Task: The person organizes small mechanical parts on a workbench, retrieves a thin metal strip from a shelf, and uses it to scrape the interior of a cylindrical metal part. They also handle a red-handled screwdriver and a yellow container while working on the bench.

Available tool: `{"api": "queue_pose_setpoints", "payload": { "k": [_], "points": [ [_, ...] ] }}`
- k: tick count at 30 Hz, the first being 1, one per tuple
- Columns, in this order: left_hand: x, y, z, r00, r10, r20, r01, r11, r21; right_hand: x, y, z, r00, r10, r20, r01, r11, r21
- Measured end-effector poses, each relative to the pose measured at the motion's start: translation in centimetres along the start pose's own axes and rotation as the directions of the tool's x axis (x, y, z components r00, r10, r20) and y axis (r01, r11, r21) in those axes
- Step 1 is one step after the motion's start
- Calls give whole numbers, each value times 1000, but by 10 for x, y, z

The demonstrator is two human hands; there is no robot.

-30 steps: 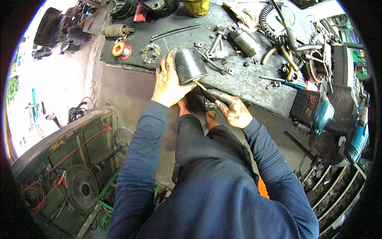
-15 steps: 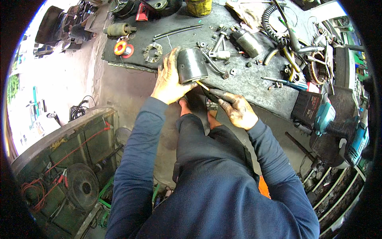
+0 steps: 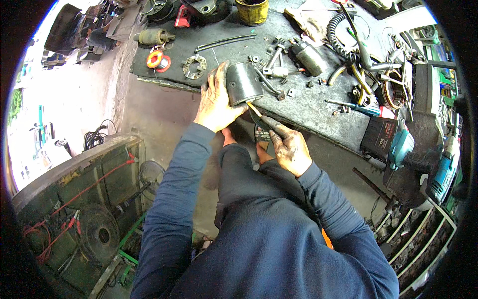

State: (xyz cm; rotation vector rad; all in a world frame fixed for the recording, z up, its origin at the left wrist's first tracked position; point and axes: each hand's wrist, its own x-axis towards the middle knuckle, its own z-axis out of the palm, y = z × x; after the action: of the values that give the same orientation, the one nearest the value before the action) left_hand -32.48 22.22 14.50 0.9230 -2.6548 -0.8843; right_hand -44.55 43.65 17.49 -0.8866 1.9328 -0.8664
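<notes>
A black metal cylinder (image 3: 244,82), which looks like a motor housing, is tilted at the bench's front edge. My left hand (image 3: 214,107) is closed around its left side, thumb beneath the near end. In my right hand (image 3: 291,149), below and to the right, is a thin stick (image 3: 254,108) with a pale yellowish front part. Its tip meets the near rim of the cylinder; whether it reaches inside is hidden. Just behind the cylinder lie a bent metal arm and small nuts. A round brush-holder ring (image 3: 194,67) rests to the left of my left hand.
The dark workbench (image 3: 318,112) carries a solder spool (image 3: 155,59), an armature (image 3: 152,37), a yellow bucket (image 3: 252,12), a small cylinder (image 3: 308,57), a coiled cable (image 3: 334,34) and a blue screwdriver (image 3: 356,106). Teal power tools (image 3: 401,148) stand at right. A metal bin (image 3: 74,199) is at lower left.
My right hand has shifted slightly left and down, with the stick still at the cylinder's rim. The whole view has moved a little; the left hand keeps its hold.
</notes>
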Motion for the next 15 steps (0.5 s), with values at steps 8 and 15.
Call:
{"api": "queue_pose_setpoints", "payload": {
  "k": [8, 15],
  "points": [
    [-2, 9, 3, 997, -63, -34, 64, 998, 21, 2, 20, 9, 994, -81, -71, 91, 984, 152],
    [-1, 16, 2, 995, -92, -34, 93, 995, 46, 10, 13, 2, 996, -73, -55, 77, 995, 66]
  ]
}}
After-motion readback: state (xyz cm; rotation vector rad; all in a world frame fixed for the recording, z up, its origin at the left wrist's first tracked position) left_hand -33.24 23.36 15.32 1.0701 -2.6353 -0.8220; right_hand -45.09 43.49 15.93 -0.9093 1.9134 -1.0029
